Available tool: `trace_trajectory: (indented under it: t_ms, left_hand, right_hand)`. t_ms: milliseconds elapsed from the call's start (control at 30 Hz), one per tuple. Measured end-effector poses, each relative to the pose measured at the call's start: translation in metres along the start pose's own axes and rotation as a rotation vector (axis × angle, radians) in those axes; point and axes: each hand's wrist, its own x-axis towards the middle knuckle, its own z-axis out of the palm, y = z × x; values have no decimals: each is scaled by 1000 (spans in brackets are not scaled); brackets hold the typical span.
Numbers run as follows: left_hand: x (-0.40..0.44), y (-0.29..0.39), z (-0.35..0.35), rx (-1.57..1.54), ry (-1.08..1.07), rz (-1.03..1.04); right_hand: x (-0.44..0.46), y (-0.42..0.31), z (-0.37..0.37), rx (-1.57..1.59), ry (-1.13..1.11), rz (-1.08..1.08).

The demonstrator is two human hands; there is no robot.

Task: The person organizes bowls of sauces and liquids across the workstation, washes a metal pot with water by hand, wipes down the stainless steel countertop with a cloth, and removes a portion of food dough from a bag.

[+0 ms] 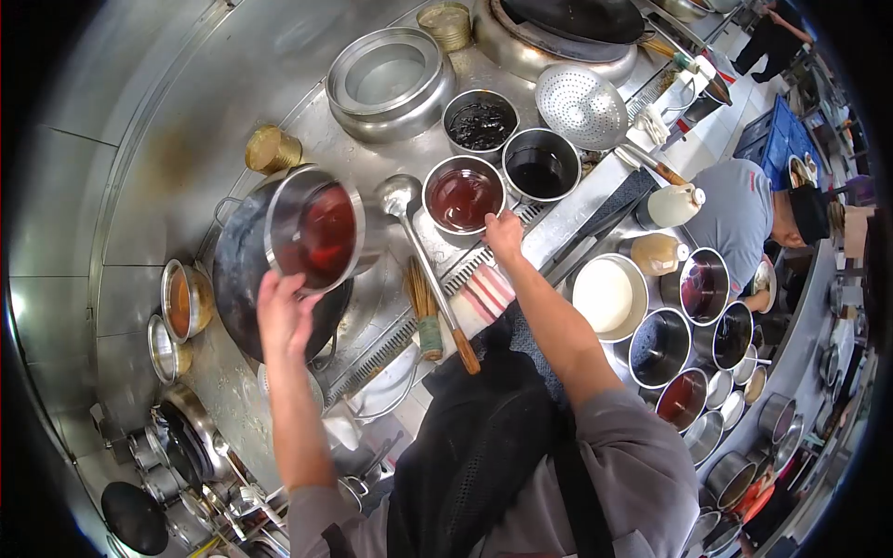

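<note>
A round silver metal pot (288,209), with red-brown liquid inside, is being held tilted above a wide black metal wok (244,279) by the left hand (286,307), its lower rim being pinched between closed fingers and thumb (the pot is appearing blurred). A long metal ladle with a wooden handle (433,274) is being supported on the worktop beside a bamboo brush with a green binding (428,337). Farther over, the near rim of a round steel pot of dark red liquid (456,238) is being gripped closely by the right hand (503,238); whether its weight is being borne cannot be told. Just beyond, two steel pots with dark contents (465,153) are being neighboured by a round perforated metal strainer (581,104). Well apart, a counter is being leaned over by a grey-shirted person (730,214).
</note>
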Motion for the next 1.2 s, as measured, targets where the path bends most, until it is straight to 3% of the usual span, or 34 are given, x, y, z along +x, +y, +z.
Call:
trace_trajectory:
  t_ms: [167, 333, 433, 667, 933, 1067, 1200]
  left_hand:
    - [52, -60, 101, 42, -161, -76]
    - [88, -106, 193, 50, -229, -139]
    - [109, -136, 226, 0, -242, -140]
    - [129, -182, 262, 3, -204, -145]
    - [128, -181, 264, 18, -210, -131]
    - [113, -174, 254, 86, -155, -170]
    - [91, -168, 216, 161, -181, -70]
  right_hand:
    - [-18, -35, -28, 62, -162, 100]
    - [4, -55, -72, 691, -26, 521]
    - [33, -48, -80, 885, 60, 571]
    - [44, -47, -96, 886, 139, 516]
    - [-14, -48, -97, 668, -154, 510]
    - [-55, -59, -104, 572, -346, 401]
    - [-81, -85, -110, 419, -403, 253]
